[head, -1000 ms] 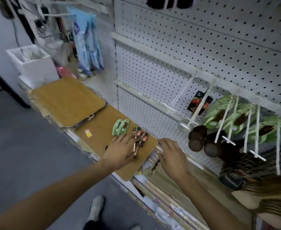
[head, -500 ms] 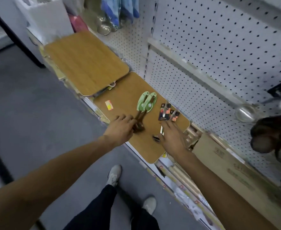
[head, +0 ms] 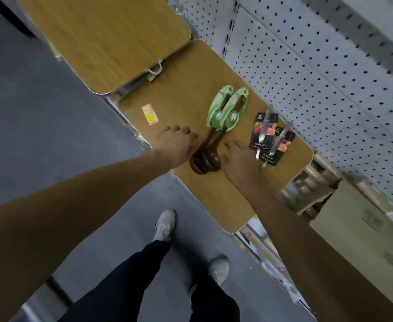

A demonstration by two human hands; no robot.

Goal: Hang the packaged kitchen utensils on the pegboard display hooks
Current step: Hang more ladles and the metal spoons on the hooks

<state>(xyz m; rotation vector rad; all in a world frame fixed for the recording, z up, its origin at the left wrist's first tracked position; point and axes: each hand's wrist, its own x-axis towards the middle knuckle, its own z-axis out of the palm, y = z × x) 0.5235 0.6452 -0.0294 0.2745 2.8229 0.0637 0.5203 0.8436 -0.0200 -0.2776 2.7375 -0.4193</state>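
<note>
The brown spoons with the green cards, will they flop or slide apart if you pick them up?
The spoons look stiff, probably wood, so they likely won't bend. The green cards seem thin and may flex. There are two, overlapping and loose, so they might slip apart unless gripped together.

**One camera, looking down from the head**

There is only one view. The camera sits on the person's head and looks steeply down. Near the bottom are two grey shoes [head: 165, 225] on the floor. In the middle, close, is a flat brown wooden board [head: 214, 194]. Far right rises the white wall full of holes [head: 330, 77].
</note>
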